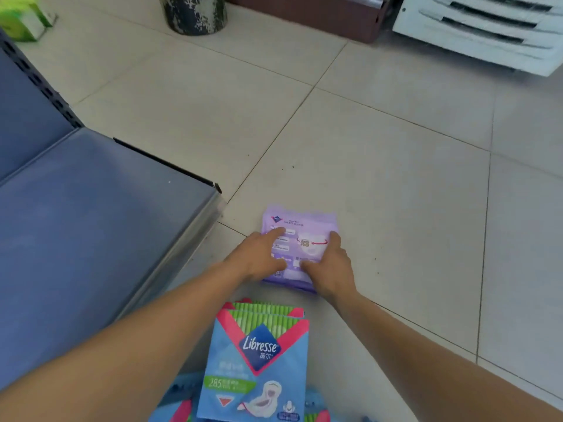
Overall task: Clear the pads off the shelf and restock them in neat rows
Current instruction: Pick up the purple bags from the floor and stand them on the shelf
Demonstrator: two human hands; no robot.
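Observation:
A purple pad pack [300, 226] lies flat on the tiled floor just right of the shelf's front corner. My left hand [259, 257] rests on its left side with fingers spread over the top. My right hand [330, 269] holds its right edge, thumb on top. Both hands grip the pack together. Closer to me, several blue Libresse pad packs [259, 360] stand stacked in a blue basket [179, 391] at the bottom of the view. The grey-blue shelf board [91, 223] on the left carries nothing where I can see it.
A speckled dark bin [195, 13] stands on the floor at the back. A brown unit [304, 13] and a white slatted unit [487, 32] are at the back right. A green pack [21, 19] sits at the top left. The perforated shelf upright [39, 77] runs along the left.

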